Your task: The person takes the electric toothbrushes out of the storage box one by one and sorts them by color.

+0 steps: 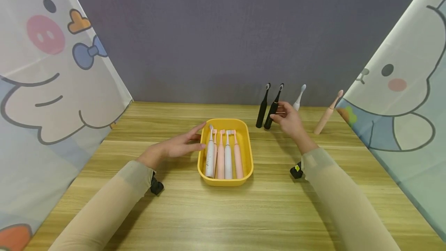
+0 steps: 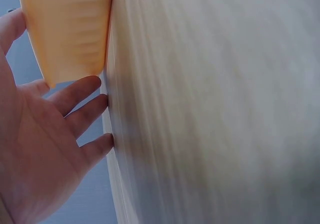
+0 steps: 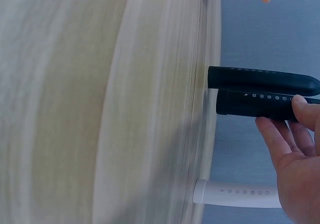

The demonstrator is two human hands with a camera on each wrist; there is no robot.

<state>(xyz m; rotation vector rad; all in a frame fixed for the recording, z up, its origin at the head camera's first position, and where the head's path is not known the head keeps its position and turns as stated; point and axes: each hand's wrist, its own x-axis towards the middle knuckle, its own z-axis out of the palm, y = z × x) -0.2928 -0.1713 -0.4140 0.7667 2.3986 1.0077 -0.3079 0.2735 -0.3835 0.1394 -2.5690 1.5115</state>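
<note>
My right hand (image 1: pixel 288 120) pinches a black electric toothbrush (image 1: pixel 271 117) between thumb and fingers, brush head up. Just left of it stands a second black electric toothbrush (image 1: pixel 262 111). In the right wrist view the held toothbrush (image 3: pixel 255 104) is close beside the other one (image 3: pixel 260 80); whether its base touches the table I cannot tell. My left hand (image 1: pixel 175 145) rests with spread, fairly straight fingers against the left side of a yellow basket (image 1: pixel 250 148). Several white and pink electric toothbrushes, among them a pink one (image 1: pixel 221 162), lie side by side in the basket.
A white electric toothbrush (image 1: pixel 298 100) stands behind my right hand, partly hidden by it. Farther right stands a pink one (image 1: pixel 325 119). The wooden table (image 1: pixel 223 216) meets a grey back wall (image 1: pixel 216 42), with cartoon-printed cloths on both sides.
</note>
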